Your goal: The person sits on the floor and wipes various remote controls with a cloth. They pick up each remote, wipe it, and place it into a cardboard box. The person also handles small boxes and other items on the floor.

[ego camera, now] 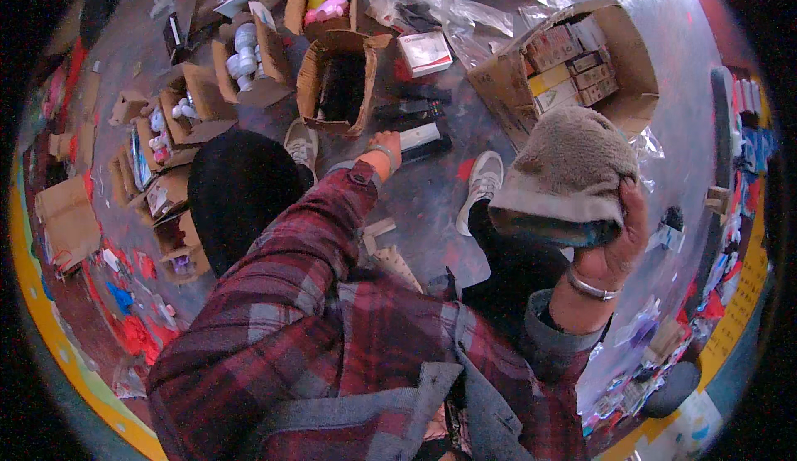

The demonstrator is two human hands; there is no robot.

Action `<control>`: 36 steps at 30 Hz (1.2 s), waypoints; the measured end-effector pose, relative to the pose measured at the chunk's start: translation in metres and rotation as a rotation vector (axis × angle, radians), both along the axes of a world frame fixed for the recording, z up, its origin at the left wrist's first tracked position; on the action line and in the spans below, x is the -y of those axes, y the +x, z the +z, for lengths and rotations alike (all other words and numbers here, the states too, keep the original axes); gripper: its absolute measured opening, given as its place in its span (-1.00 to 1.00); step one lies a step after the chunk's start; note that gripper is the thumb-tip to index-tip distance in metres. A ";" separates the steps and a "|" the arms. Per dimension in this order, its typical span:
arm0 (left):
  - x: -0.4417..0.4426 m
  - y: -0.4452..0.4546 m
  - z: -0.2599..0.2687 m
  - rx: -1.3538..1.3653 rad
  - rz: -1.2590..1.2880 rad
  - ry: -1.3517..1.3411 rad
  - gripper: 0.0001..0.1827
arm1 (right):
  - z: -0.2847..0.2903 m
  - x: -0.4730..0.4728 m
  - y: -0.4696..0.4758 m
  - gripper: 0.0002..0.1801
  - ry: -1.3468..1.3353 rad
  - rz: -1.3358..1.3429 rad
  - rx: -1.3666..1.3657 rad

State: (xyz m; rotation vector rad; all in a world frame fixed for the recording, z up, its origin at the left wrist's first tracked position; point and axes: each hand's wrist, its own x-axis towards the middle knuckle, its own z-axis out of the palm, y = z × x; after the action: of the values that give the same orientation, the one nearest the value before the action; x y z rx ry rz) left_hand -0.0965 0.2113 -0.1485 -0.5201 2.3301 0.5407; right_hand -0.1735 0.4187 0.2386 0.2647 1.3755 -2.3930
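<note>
My right hand [616, 237], with a silver bangle at the wrist, grips a fuzzy grey-brown cap [570, 156] by its right side. The cap is raised above my right leg, its pale band low and its dark opening facing me. My left hand [383, 144] reaches down between my shoes, right at the end of a narrow whitish box [420, 137]. The fingers are curled and partly hidden, so I cannot tell whether they hold that box. Dark flat items [408, 106] lie just beyond it on the floor.
A cardboard box with a dark inside [339, 81] stands ahead. At right, a large carton [632, 56] holds several small packages. Opened cartons with white bottles [246, 50] and plush toys [159, 140] line the left. A white box [425, 53] and plastic wrap [436, 0] lie farther off.
</note>
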 end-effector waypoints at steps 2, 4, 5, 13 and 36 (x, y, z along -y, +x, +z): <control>-0.005 -0.005 -0.004 0.018 0.027 0.011 -0.51 | 0.002 0.001 -0.001 -0.58 -0.021 -0.002 0.015; -0.008 -0.012 -0.006 0.036 -0.002 -0.010 -0.48 | -0.001 0.000 -0.003 -0.52 0.064 -0.035 0.041; -0.010 -0.015 -0.008 0.044 -0.017 -0.020 -0.47 | -0.001 0.002 -0.003 -0.48 0.140 -0.058 0.047; -0.010 -0.021 -0.022 0.046 -0.007 -0.012 -0.42 | -0.005 0.004 -0.002 -0.44 0.173 -0.017 0.047; 0.007 -0.040 0.264 -0.436 0.473 1.981 -0.54 | -0.011 -0.042 -0.031 -0.63 -0.159 -0.099 -0.027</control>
State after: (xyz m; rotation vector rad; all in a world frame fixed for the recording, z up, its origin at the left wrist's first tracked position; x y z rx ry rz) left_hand -0.1363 0.2041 0.1157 0.1164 0.8817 2.7336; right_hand -0.2042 0.4606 0.2272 0.2641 1.2014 -2.5793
